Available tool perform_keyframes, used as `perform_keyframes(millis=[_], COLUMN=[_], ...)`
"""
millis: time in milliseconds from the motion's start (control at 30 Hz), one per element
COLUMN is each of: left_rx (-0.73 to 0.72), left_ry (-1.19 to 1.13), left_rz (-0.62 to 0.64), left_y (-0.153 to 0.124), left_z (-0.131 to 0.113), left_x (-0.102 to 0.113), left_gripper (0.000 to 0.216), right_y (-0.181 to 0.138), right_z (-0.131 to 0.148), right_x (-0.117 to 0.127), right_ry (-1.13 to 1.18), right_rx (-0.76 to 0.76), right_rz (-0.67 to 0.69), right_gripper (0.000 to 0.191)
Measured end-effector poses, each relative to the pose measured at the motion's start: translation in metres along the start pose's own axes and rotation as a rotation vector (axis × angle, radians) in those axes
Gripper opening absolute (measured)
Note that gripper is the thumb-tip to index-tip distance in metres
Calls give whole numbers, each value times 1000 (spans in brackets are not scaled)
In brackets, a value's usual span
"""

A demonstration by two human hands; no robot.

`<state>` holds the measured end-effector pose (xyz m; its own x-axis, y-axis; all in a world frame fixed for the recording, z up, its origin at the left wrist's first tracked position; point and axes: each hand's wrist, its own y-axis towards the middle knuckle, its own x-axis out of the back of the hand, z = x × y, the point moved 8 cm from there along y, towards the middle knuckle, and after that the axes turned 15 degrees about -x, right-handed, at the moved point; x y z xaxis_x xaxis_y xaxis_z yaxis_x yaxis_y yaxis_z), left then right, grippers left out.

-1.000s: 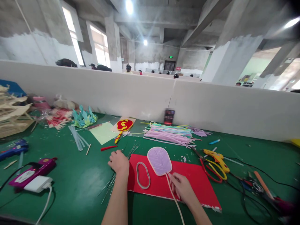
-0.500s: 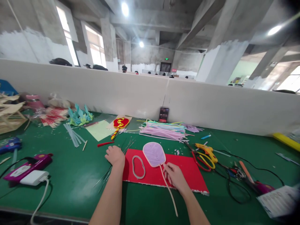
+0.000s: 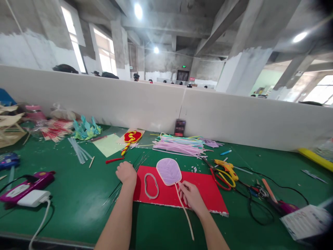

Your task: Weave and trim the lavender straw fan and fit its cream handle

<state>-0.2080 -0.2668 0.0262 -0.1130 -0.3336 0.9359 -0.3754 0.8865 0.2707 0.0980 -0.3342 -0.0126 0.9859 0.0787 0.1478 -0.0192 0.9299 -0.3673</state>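
A lilac fan-shaped piece [image 3: 169, 171] with a cream rim and a long cream stem [image 3: 185, 213] lies on a red sheet [image 3: 205, 191] on the green table. My right hand [image 3: 191, 197] pinches the stem just below the fan. My left hand [image 3: 126, 172] rests closed on the table at the red sheet's left edge, on a bundle of thin wires [image 3: 119, 189]; what its fingers hold is hidden. A grey loop [image 3: 151, 181] lies on the sheet between my hands.
Pastel sticks [image 3: 182, 145] lie behind the sheet. Yellow glue gun [image 3: 226, 166], red-handled scissors [image 3: 221, 177] and cables [image 3: 257, 205] sit to the right. A purple device [image 3: 24, 187] and white charger [image 3: 33, 198] are left. A white partition [image 3: 234, 121] bounds the table's far edge.
The view has shifted left and slightly back, bringing a printed paper into sight at the right. Both hands have stayed in place on the stem and the wires.
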Motion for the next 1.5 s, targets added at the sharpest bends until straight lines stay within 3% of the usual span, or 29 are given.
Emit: perform_keyframes(millis=[167,267,433,533,700,833,967,1333,1500], left_rx=[-43,-85,-267,-579,-1093,-1278,-1269,-989,-735], left_ry=[-15,-42,-128,-311,-417,-424,-431,-566,-819], left_rz=[-36,-102,-234,-339,-235,-154,-158,-260,-339], left_y=[-1,-2,-14,-35,-84,-110,-111,-78,-71], left_z=[-4,-10,-45,-89,-157,-180,-182,-149,-132], left_x=[3,16,45,56,52,46,43,55,63], left_gripper=[23,26,30,24,23,27,24,12,35], right_y=[1,1,1,0,-6,-7,-4,-8,-7], right_z=[-2,-2,0,4,16,18,12,10,9], right_x=[0,-1,4,11,20,29,35,54,61], right_ry=[8,20,79,158,343,531,601,799,866], right_rx=[1,4,11,24,84,114,103,142,163], right_rz=[6,8,5,-23,-34,-73,-130,-208,-234], right_gripper=[40,40,42,41,55,50,42,34,33])
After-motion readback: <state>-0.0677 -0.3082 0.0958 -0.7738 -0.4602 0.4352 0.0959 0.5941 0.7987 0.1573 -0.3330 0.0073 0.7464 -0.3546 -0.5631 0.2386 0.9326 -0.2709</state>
